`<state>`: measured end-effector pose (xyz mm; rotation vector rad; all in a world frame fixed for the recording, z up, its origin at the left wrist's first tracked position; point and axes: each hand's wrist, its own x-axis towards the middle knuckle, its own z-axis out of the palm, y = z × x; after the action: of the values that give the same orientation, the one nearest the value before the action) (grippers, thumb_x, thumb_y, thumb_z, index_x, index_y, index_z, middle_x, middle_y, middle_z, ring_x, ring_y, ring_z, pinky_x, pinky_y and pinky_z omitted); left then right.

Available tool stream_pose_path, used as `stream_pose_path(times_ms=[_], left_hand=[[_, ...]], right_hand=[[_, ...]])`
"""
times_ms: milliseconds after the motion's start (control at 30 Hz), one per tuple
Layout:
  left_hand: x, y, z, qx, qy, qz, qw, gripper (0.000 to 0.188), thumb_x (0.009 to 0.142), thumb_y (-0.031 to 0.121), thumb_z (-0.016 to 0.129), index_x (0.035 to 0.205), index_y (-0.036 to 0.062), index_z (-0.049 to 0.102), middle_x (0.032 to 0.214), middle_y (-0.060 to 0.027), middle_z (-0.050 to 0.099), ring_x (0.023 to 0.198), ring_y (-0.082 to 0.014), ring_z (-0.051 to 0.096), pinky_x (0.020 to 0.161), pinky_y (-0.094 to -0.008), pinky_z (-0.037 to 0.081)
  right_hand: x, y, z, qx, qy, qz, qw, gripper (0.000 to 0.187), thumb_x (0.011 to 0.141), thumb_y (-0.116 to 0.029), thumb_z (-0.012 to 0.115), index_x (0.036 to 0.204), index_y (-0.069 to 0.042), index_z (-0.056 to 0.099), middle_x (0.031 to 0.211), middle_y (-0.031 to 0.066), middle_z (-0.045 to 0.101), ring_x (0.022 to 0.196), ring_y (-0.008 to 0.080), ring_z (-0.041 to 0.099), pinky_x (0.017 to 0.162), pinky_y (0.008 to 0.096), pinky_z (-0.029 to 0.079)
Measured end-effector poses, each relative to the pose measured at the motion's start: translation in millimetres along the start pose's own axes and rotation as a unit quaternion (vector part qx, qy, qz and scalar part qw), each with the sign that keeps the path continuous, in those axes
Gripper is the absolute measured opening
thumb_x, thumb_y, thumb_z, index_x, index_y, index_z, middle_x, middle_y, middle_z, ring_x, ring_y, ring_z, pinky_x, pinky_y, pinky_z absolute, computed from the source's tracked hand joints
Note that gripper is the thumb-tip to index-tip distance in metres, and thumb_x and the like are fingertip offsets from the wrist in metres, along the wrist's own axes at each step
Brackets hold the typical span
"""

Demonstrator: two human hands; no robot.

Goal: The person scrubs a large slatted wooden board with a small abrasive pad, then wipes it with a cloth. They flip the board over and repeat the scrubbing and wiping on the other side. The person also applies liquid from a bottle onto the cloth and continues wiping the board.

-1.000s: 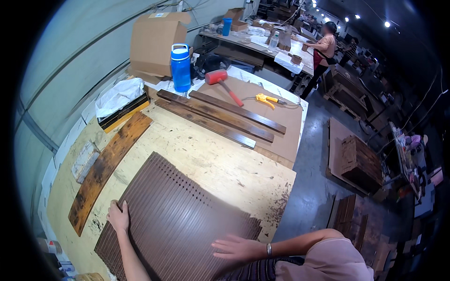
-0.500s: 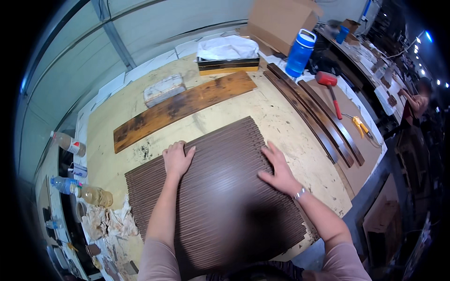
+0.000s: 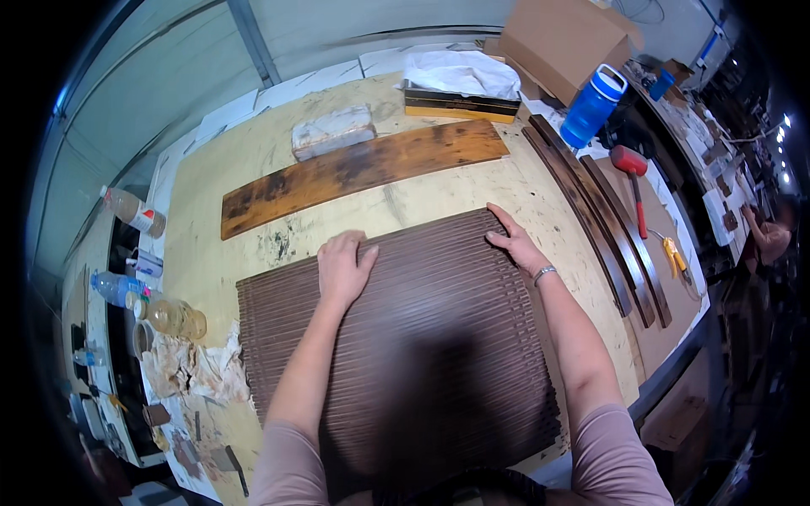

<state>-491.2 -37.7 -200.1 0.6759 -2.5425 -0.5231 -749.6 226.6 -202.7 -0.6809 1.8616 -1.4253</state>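
Observation:
A wide layer of dark brown, narrow wooden slats (image 3: 439, 282) lies side by side on the table in front of me, like a ribbed panel. Its near part is in shadow and blurred. My left hand (image 3: 342, 271) rests on the slats at the far edge, left of the middle, fingers reaching over that edge and thumb apart. At the far right corner is my right hand (image 3: 517, 246), wearing a silver bracelet; its fingers extend along the slat ends while the thumb is spread over the top. Both hands are open.
Beyond the slats lie a mottled brown board (image 3: 363, 180) and a wrapped block (image 3: 333, 132). On the right are long dark strips (image 3: 591, 223), a red mallet (image 3: 631, 164), a yellow-handled air gun (image 3: 674, 256) and a blue bottle (image 3: 593, 108). Bottles (image 3: 135, 211) and crumpled rags (image 3: 198, 367) line the left.
My right hand has slid from the right edge up to the far right corner of the slats. My left hand stays at the far edge. The whole view has shifted.

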Motion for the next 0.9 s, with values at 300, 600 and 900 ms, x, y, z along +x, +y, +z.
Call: stream_pose_path(times_ms=[300, 600, 900], left_hand=[[-96.0, -197.9, -132.7, -0.284, 0.2, -0.281, 0.895, 0.068, 0.104, 0.044, 0.046, 0.15, -0.0045, 0.036, 0.157, -0.0208, 0.037, 0.146, -0.0306, 0.037, 0.121, -0.0388, 0.027], [-120.7, -156.6, -136.5, -0.569, 0.031, -0.339, 0.748, 0.066, 0.111, 0.05, 0.028, 0.158, 0.0037, 0.033, 0.155, -0.0113, 0.047, 0.139, -0.0233, 0.046, 0.118, -0.0358, 0.033], [-163.5, -161.3, -160.9, 0.016, 0.121, -0.241, 0.963, 0.041, 0.095, 0.018, 0.063, 0.131, -0.0024, 0.06, 0.136, -0.0209, 0.059, 0.127, -0.0326, 0.055, 0.11, -0.04, 0.04]], right_hand=[[-1.0, 17.5, -0.5, 0.159, -0.036, -0.043, 0.986, 0.064, 0.104, -0.03, 0.05, 0.161, -0.009, 0.029, 0.17, 0.0088, 0.019, 0.156, 0.0209, 0.018, 0.125, 0.0318, 0.014], [-7.1, 5.2, -2.6, 0.066, -0.015, -0.027, 0.997, 0.068, 0.104, -0.036, 0.051, 0.163, -0.014, 0.023, 0.169, 0.0083, 0.021, 0.155, 0.0222, 0.02, 0.124, 0.0322, 0.016], [-0.8, 11.0, -4.0, -0.09, 0.099, -0.053, 0.99, 0.069, 0.102, -0.028, 0.057, 0.161, -0.01, 0.027, 0.168, 0.0119, 0.023, 0.155, 0.0253, 0.02, 0.125, 0.0349, 0.016]])
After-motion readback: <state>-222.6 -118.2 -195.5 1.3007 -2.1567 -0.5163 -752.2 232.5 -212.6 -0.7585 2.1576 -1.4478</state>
